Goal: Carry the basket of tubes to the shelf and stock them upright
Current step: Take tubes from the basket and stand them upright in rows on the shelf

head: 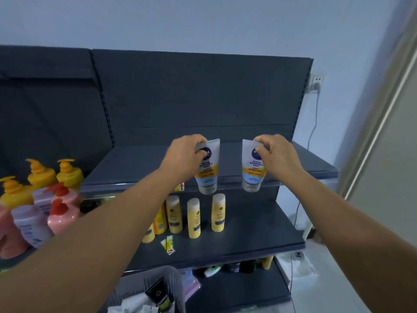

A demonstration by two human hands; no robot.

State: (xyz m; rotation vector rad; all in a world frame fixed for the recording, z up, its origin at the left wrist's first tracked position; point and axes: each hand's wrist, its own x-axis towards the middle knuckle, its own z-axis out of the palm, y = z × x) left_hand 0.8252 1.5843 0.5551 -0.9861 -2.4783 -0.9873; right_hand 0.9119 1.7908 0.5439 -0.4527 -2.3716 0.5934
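Two white, yellow and blue tubes hang cap-down in front of the top shelf (311,163) of a dark grey rack. My left hand (182,159) grips the crimped end of the left tube (207,170). My right hand (278,154) pinches the top of the right tube (252,171). Both caps sit level with the shelf's front edge, and I cannot tell whether they touch it. The grey basket (173,283) stands low in front of me, holding several more items.
Yellow bottles (194,218) stand on the second shelf, with loose price tags (168,243) in front. Yellow, pink and lilac pump bottles (40,199) crowd the left bay. A wall socket and cable (316,86) are to the right of the rack.
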